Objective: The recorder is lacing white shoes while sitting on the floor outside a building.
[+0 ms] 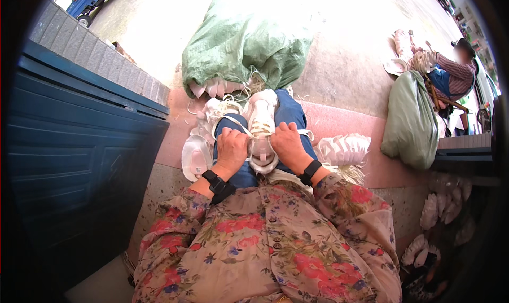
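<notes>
A white shoe (pixel 262 109) lies between my blue-trousered thighs, its heel opening toward me and pale laces (pixel 261 127) crossing its front. My left hand (pixel 232 150) is closed at the shoe's left side, with a loop of lace (pixel 216 127) running out past it over my thigh. On the other side my right hand (pixel 289 145) is also closed, and a lace end (pixel 306 133) sticks out beyond it. Both fists sit level with the shoe's tongue, knuckles up. What lies inside the curled fingers is largely hidden, but lace shows beside each.
Left of my leg lies a white shoe piece (pixel 195 157); a row of white shoe pieces (pixel 344 150) lies at right. A large green sack (pixel 249 43) spills more ahead. Another green sack (pixel 411 120) stands near a seated person (pixel 456 75). A blue door (pixel 79 160) flanks my left.
</notes>
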A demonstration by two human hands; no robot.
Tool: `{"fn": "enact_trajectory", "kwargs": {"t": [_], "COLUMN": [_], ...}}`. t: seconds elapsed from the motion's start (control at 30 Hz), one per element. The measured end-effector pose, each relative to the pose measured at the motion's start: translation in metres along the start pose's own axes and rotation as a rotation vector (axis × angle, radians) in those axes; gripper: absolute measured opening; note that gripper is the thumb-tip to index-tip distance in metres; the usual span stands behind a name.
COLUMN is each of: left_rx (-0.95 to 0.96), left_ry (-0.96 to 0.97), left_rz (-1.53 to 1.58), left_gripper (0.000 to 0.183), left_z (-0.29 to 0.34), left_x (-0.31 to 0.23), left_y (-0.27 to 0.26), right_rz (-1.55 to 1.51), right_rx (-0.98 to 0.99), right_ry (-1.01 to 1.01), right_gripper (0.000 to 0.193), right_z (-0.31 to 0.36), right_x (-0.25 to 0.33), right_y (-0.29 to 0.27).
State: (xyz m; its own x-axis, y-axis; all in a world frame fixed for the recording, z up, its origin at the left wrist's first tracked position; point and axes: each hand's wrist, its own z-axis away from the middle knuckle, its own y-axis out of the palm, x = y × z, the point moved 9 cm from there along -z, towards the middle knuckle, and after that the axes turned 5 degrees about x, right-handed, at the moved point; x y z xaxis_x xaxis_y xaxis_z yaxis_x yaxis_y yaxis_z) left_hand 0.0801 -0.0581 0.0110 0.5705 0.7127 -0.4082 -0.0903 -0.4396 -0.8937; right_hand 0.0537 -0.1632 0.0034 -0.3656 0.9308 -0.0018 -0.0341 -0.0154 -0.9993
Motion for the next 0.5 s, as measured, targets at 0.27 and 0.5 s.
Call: {"fn": "enact_trajectory", "kwargs": {"t": [0.27, 0.5], "left_rx": [0.105, -0.037], "left_ry": [0.029, -0.004], "left_rz": [-0.110, -0.142], "left_gripper": [0.006, 0.016], "left_z": [-0.013, 0.006], "left_x": [-0.005, -0.021], "left_y": [0.016, -0.003], "right_rz": [0.138, 0.164], "right_rx": [0.015, 0.121], "right_ry": [-0.160, -0.145], "right_gripper": [0.008, 0.008], "right_z": [-0.005, -0.009], "right_x": [0.015, 0.025], "right_y": [-0.007, -0.006]}}
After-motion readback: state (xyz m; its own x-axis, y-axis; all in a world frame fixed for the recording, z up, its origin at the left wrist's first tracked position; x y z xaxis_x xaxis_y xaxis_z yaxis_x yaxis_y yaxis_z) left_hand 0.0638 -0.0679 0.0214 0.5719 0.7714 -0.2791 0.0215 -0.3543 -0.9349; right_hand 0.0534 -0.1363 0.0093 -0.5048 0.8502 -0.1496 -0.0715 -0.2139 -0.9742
